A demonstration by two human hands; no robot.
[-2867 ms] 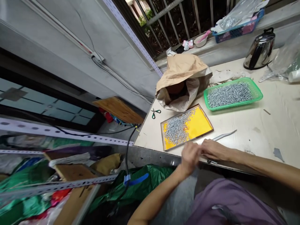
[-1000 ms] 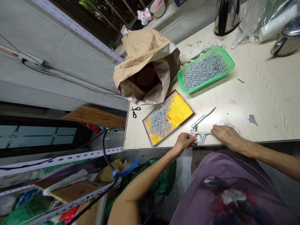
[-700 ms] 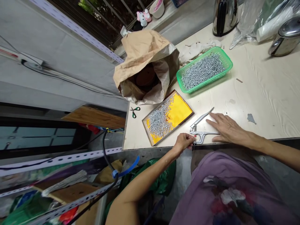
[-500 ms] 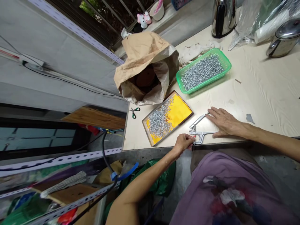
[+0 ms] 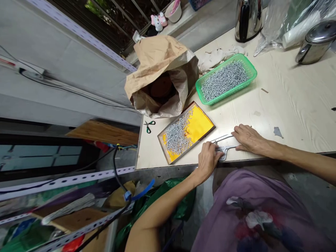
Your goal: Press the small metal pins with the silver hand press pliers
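Observation:
A pair of silver hand-press pliers [image 5: 226, 148] lies near the front edge of the table, its jaw end to the left and two handles to the right. My right hand [image 5: 247, 138] is closed on the handle ends, fingers on the upper handle and thumb by the lower one. Around the jaw end, my left hand [image 5: 208, 157] has its fingers curled, thumb against the tool's body; they cover most of the jaws and whatever small part may be there. Just left of the pliers is a shallow tray [image 5: 189, 154] with a yellow bottom, holding many small metal pins [image 5: 178, 136].
Behind the tray stands a green basket [image 5: 228, 98] full of similar metal pins. An open brown paper bag [image 5: 160, 52] leans at the back left. Small scissors [image 5: 149, 126] lie by the table's left edge. A kettle [image 5: 248, 21] and a steel pot [image 5: 319, 42] stand at the back.
My right hand has squeezed the handles closer together, and the upper handle has come down. My left hand has moved up over the jaw end of the pliers.

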